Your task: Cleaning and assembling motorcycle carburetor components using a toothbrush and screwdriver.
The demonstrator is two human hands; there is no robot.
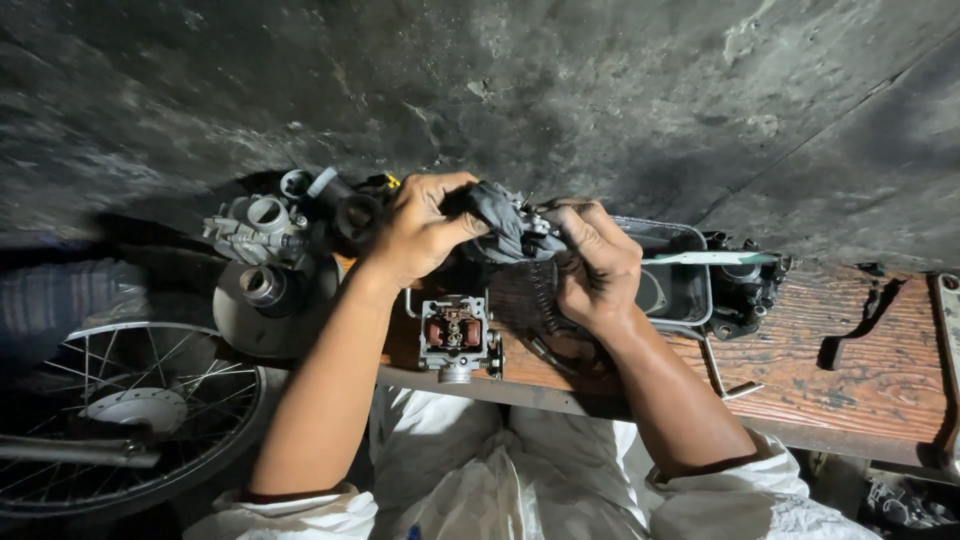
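so far both hands meet at centre frame: left hand (420, 230) pinches a dark rag (497, 222) around a small metal part (535, 225), which right hand (597, 265) clasps. wiping looks underway, unfinished. an opened carburetor body (455, 335) waits below on the wooden bench (860, 370). no packages or labels are visible.

I see a carburettor body (455, 337) on the bench (850, 370) below both hands; a tray (680, 285) lies right, a wheel (120, 420) far left.
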